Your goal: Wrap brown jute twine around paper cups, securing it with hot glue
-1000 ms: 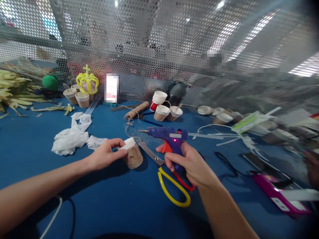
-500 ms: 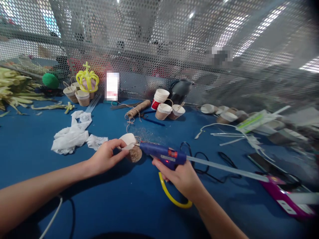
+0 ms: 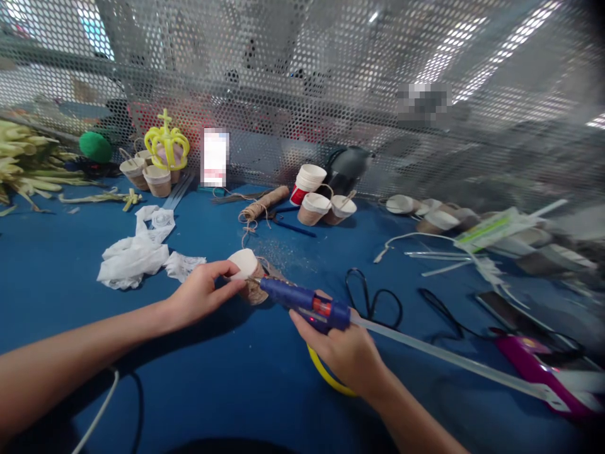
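My left hand [image 3: 201,293] pinches a thin white strip [image 3: 242,275] between thumb and fingertips. Just behind it, a small paper cup [image 3: 256,291] lies tilted, its lower part wrapped in brown material. My right hand [image 3: 343,353] is closed round a blue glue gun [image 3: 302,301], which has a lit red light and a long clear glue stick [image 3: 439,347] running out of its back. The gun's metal nozzle touches or nearly touches the strip beside my left fingertips; I cannot tell which. White lace [image 3: 135,255] lies crumpled to the left of the cup.
Behind the cup lie a twine roll [image 3: 267,203] and small cups [image 3: 314,209]. A yellow crown [image 3: 166,148] rests on more cups at back left. Black cable [image 3: 378,309] and a purple power strip [image 3: 534,372] occupy the right. Perforated metal [image 3: 283,82] closes off the back.
My right hand has tilted the glue gun slightly, its rear end now lower and its nozzle a little lower and left. My left hand stays nearly in place. The camera view has shifted slightly.
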